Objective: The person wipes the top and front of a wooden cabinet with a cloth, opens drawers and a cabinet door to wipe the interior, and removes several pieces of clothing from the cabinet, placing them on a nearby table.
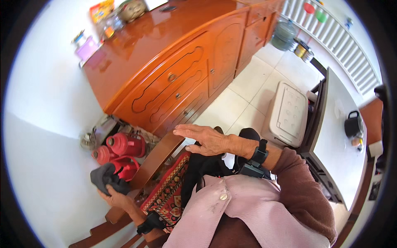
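At the lower left, my left hand (116, 198) grips a dark grey cloth item (108, 178), possibly a cap, beyond the wooden armrest. Close behind it, several red thermos flasks (122, 144) stand on the floor. My right hand (206, 139) is stretched out in mid-picture with nothing in it, thumb apart from the fingers. It appears in front of the armrest (161, 155) end and above my dark trousers; whether it touches the wood cannot be seen. Beside my legs, a red patterned seat mat (169, 192) covers the wooden seat.
An orange-brown wooden cabinet (173, 77) with drawers stands ahead. A lidded plastic storage box (288, 113) sits on the tiles beside a white-topped table (335, 139) with a black mug (353, 125). Farther back are a water jug (283, 34) and a white radiator (338, 40).
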### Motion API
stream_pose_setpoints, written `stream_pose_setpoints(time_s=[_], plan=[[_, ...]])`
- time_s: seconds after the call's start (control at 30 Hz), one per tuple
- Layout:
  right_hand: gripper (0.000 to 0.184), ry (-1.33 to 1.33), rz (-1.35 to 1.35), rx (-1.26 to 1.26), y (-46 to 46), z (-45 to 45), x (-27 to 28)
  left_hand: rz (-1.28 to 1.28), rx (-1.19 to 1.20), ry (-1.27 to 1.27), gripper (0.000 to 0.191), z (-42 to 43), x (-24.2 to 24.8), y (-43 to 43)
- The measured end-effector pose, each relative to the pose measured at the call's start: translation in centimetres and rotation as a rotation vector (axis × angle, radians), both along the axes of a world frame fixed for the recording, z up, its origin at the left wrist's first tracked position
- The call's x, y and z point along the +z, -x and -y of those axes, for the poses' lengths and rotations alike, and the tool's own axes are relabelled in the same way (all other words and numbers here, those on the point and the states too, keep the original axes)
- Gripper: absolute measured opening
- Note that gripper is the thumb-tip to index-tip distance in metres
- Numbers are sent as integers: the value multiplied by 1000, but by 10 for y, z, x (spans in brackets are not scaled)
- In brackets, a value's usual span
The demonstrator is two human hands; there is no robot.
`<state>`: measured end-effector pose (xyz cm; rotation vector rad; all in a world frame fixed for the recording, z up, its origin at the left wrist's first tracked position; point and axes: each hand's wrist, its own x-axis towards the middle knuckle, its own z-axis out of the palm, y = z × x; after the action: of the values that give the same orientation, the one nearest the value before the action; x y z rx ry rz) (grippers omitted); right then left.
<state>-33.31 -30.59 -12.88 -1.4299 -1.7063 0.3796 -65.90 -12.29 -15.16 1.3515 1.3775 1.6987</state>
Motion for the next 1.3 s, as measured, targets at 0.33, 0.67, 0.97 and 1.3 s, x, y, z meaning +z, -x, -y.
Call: stream_pose_setpoints(time_s=[0.33, 0.67, 0.97, 1.3], plan=[[74, -147, -1207, -163, -27, 20, -23, -531, -1437, -191, 67, 113, 61, -239], [42, -259, -1725, -550, -98, 32, -72, -1375, -677, -809, 78, -46, 143, -261], [53, -450, -311, -894, -182, -102, 36, -1512, -678, -755, 89, -75, 155, -277], [40, -110, -871, -1088, -241, -112, -50, -1492, -618, -804, 84, -76, 148, -280]])
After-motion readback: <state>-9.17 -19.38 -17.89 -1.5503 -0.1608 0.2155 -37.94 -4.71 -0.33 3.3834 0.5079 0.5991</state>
